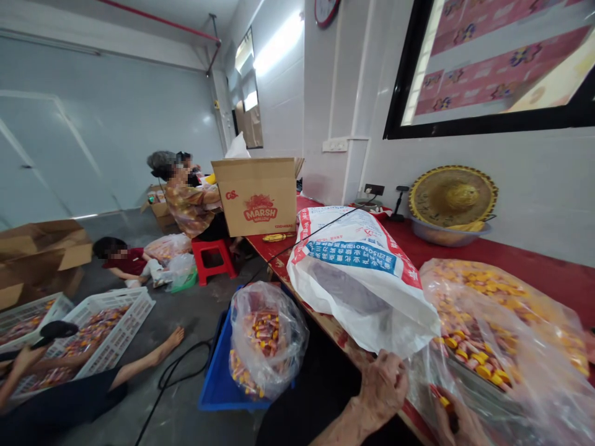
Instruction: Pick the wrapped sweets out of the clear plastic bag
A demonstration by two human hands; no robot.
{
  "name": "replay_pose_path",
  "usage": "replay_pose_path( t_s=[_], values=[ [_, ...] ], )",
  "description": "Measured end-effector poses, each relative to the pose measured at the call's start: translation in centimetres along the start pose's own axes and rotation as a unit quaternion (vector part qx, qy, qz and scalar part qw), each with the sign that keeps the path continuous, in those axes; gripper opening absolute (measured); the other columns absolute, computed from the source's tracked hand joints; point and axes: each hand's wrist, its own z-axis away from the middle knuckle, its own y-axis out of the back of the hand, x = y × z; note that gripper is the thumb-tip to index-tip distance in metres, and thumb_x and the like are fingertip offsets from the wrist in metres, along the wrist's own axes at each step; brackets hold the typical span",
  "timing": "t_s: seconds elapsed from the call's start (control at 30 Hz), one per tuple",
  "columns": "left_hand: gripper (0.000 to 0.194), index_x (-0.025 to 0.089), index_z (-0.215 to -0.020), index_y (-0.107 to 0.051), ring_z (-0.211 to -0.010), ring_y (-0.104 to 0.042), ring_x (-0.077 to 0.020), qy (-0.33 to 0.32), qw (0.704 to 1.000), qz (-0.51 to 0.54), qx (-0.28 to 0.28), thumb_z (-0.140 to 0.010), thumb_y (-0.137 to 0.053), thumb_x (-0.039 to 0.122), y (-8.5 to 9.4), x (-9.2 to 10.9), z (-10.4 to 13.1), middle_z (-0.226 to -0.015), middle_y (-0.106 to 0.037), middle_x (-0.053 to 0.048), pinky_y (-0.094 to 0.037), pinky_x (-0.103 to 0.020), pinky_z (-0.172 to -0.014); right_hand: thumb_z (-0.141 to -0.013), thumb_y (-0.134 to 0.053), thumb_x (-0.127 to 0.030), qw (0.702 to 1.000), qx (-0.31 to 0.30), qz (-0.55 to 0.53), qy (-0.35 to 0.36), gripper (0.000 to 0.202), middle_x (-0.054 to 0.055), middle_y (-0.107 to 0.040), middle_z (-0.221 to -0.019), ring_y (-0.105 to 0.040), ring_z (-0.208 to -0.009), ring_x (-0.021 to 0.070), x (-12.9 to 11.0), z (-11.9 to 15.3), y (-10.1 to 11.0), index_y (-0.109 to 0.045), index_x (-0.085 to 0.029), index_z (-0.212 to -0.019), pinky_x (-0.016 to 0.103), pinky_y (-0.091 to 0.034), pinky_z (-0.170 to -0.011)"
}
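The left hand [382, 385] is curled shut on the lower edge of the white woven sack [360, 279] lying on the red table [534, 263]. The right hand [458, 421] pinches a small yellow-capped piece [442, 401] beside the clear bag of sweets [497, 334].

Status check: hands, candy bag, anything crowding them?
Left hand fisted at clear candy bag edge. Right hand pinching one yellow-capped piece. White woven sack crowding alongside.
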Motion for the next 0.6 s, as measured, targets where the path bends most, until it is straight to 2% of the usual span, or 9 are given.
replay_pose_path(
  t_s=[0.27, 0.6],
  values=[
    [0.019, 0.021, -0.106, -0.067, -0.086, -0.069, -0.0205, 0.02, 1.0, 0.014, -0.006, -0.088, -0.06, 0.019, 0.07, -0.07, -0.18, -0.104, -0.071, -0.007, -0.057, -0.031, -0.082, -0.085, -0.024, -0.1, 1.0, -0.003, -0.003, 0.01, 0.091, 0.014, -0.074, -0.094, -0.071, -0.086, 0.036, 0.01, -0.08, -0.18, -0.068, -0.023, -0.101, 0.048, -0.054, -0.075],
    [0.02, 0.021, -0.105, -0.067, -0.079, -0.064, -0.0165, 0.029, 0.999, 0.044, -0.001, -0.086, -0.06, 0.018, 0.3, 0.01, -0.16, -0.102, -0.071, -0.005, -0.057, -0.03, -0.082, -0.084, -0.024, -0.103, 1.0, -0.007, -0.003, 0.001, 0.096, 0.013, -0.073, -0.091, -0.069, -0.08, 0.0335, -0.49, -0.04, 0.13, -0.07, -0.021, -0.102, 0.044, -0.053, -0.069]
  ],
)
